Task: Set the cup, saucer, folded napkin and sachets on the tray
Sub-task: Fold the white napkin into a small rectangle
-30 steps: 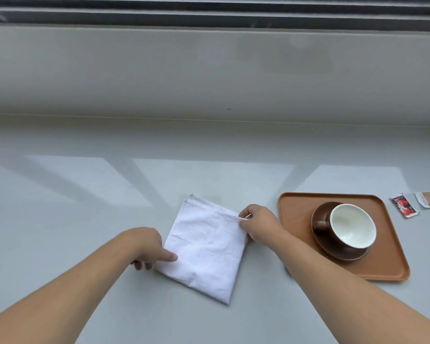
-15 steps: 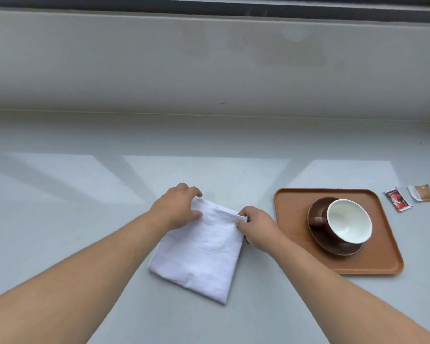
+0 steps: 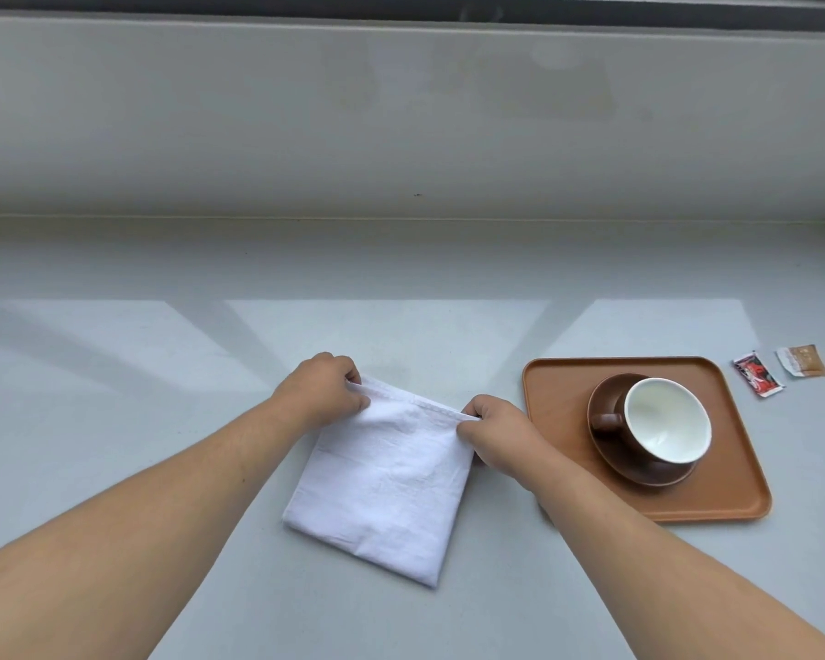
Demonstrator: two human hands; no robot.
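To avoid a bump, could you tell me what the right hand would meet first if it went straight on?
The right hand points up-left along the far edge of the white napkin it pinches; next in line is probably the left hand at the other corner, though depth is unclear.

Shows only two forearms and two hands, bare over the whole visible length. Left of the napkin (image 3: 391, 473): the left hand (image 3: 322, 388), rounded across the back, with knuckles as low ridges, a narrow wrist and a forearm widening steadily away from it. Right of the napkin: the right hand (image 3: 494, 431), of much the same build, with a broad thumb, a smooth back and a forearm likewise thickening toward the elbow. Upper arms and any clothing out of view. Nails too small to judge.
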